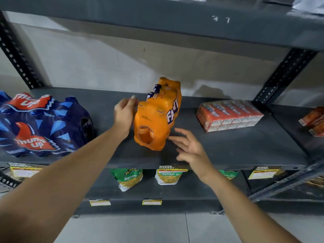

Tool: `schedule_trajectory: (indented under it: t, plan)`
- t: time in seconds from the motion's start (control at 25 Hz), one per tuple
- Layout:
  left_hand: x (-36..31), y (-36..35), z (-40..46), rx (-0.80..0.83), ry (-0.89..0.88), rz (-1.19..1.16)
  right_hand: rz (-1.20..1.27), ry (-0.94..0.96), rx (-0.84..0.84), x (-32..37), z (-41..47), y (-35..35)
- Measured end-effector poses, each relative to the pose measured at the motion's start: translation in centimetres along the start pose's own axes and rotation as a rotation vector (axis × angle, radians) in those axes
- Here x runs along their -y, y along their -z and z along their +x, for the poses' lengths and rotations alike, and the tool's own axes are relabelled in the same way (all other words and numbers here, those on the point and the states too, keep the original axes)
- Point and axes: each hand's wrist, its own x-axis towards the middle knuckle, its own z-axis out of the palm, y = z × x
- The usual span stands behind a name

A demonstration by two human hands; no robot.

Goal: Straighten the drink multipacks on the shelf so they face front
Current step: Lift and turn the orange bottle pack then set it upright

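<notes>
From the head view, we see the orange Fanta multipack point(156, 116) standing mid-shelf point(228, 146), turned so its narrow end faces us and its logo side points toward 3 o'clock. Our left hand point(123, 114) rests flat against its 9 o'clock side, fingers spread loosely, not gripping. Our right hand point(190, 148) hovers with fingers splayed at the pack's 4 o'clock corner, fingertips just beside it. At 9 o'clock sits the blue Thums Up multipack point(42, 127); at 3 o'clock, a red carton pack point(229, 114).
</notes>
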Motion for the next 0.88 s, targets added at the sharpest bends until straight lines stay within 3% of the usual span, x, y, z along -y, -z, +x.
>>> schedule_trajectory:
  t: [0.08,0.12,0.28,0.44,0.64,0.88]
  plan:
    - [0.7,1.4,-3.1,-0.044,-0.315,0.117,0.062,-0.027,-0.193,0.1,1.1,2.4]
    - [0.7,1.2,-4.9,-0.003,-0.371,0.236,0.068,-0.045,-0.289,0.3,2.3,3.6]
    - [0.3,-2.8,-7.4,-0.003,-0.284,0.639,0.091,-0.051,-0.380,3.8,8.9,5.5]
    - [-0.5,-2.2,-5.4,0.054,-0.275,0.607,-0.070,-0.034,-0.304,7.8,13.2,4.6]
    - [-3.2,3.1,-0.8,0.492,-0.131,0.519,-0.047,-0.067,-0.129,6.4,13.3,4.1]
    - [-2.4,2.8,-0.5,0.450,0.031,0.343,-0.191,0.083,-0.266,4.2,10.8,3.4]
